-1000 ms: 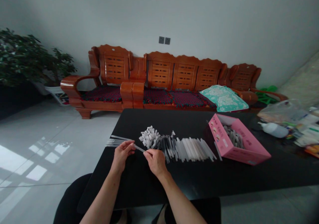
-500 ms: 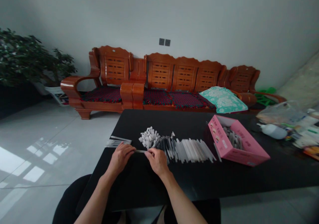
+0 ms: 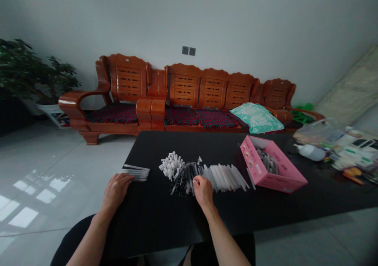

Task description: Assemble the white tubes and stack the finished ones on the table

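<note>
small parts in sorted groups across a black counter (image 3: 165, 224), a hand at each end

the pink box (image 3: 283, 184), open-topped, holds jumbled grey pieces (image 3: 268, 161); beside it pale tubes (image 3: 226, 178) lie parallel, probably for easy picking, and dark rods (image 3: 189, 173) adjoin them. the left hand (image 3: 116, 189) bends over pale sticks (image 3: 139, 173) near the counter's left edge; the right hand (image 3: 203, 190) curls its fingers at the rods. whether either grips anything, i cannot tell. white caps (image 3: 171, 164) are heaped loose, perhaps needing no order.
</note>
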Available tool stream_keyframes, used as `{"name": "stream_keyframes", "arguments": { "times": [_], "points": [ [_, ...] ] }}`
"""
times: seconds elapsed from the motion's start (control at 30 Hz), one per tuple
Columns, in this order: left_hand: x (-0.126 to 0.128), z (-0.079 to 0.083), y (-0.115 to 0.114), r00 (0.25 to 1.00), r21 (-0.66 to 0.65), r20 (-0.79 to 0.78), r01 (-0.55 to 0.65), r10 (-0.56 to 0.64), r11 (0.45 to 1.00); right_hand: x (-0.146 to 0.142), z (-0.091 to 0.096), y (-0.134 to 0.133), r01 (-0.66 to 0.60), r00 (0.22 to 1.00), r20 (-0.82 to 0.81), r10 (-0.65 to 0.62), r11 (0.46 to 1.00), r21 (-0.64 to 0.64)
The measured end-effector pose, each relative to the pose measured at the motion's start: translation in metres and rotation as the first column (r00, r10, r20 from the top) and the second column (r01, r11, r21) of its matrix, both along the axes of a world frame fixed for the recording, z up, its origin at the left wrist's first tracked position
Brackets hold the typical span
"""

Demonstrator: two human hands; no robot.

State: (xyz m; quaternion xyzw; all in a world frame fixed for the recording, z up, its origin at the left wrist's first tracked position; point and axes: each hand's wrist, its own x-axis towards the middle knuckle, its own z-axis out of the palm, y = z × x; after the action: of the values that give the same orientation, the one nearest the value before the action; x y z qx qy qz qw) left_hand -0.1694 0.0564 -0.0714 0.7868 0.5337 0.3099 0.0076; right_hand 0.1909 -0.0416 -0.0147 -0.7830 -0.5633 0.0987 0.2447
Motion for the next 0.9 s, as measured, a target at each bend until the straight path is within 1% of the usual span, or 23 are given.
{"name": "stream_keyframes", "arguments": {
  "times": [0.1, 0.2, 0.27, 0.4, 0.47, 0.6, 0.67, 0.7, 0.77, 0.83, 0.9],
  "points": [
    [0.004, 0.004, -0.003, 0.999, 0.014, 0.033, -0.029, 0.028, 0.999, 0.014, 0.003, 0.003, 0.129, 0.98, 0.162, -0.114, 0.988, -0.089],
    [0.015, 0.01, -0.008, 0.997, 0.047, 0.073, -0.036, 0.033, 0.998, 0.027, 0.004, 0.006, 0.212, 0.947, 0.276, -0.163, 0.964, -0.159],
    [0.026, 0.016, -0.014, 0.995, 0.061, 0.1, -0.035, 0.029, 0.998, 0.032, 0.004, 0.008, 0.226, 0.938, 0.303, -0.167, 0.958, -0.174],
    [0.056, 0.027, -0.029, 0.986, 0.067, 0.164, -0.039, 0.028, 0.997, 0.035, 0.003, 0.01, 0.219, 0.942, 0.297, -0.158, 0.958, -0.186],
    [0.072, 0.029, -0.037, 0.98, 0.062, 0.2, -0.015, 0.002, 0.998, 0.034, 0.003, 0.011, 0.209, 0.946, 0.29, -0.146, 0.957, -0.203],
    [0.097, 0.025, -0.047, 0.97, 0.017, 0.235, 0.062, -0.065, 0.998, 0.033, 0.003, 0.011, 0.204, 0.94, 0.315, -0.13, 0.955, -0.215],
    [0.101, 0.021, -0.049, 0.97, 0.008, 0.235, 0.057, -0.057, 0.998, 0.033, 0.003, 0.011, 0.206, 0.935, 0.333, -0.125, 0.953, -0.221],
    [0.101, 0.02, -0.05, 0.973, 0.01, 0.231, 0.027, -0.028, 1.0, 0.033, 0.002, 0.011, 0.206, 0.933, 0.34, -0.122, 0.953, -0.223],
    [0.098, 0.018, -0.052, 0.973, 0.006, 0.213, -0.096, 0.092, 0.995, 0.034, 0.002, 0.012, 0.206, 0.93, 0.347, -0.118, 0.951, -0.23],
    [0.094, 0.018, -0.054, 0.95, -0.044, 0.172, -0.257, 0.261, 0.965, 0.034, 0.001, 0.013, 0.205, 0.931, 0.346, -0.115, 0.949, -0.237],
    [0.091, 0.02, -0.055, 0.916, -0.124, 0.112, -0.371, 0.385, 0.92, 0.033, 0.001, 0.015, 0.205, 0.932, 0.343, -0.115, 0.95, -0.237]
  ]
}}
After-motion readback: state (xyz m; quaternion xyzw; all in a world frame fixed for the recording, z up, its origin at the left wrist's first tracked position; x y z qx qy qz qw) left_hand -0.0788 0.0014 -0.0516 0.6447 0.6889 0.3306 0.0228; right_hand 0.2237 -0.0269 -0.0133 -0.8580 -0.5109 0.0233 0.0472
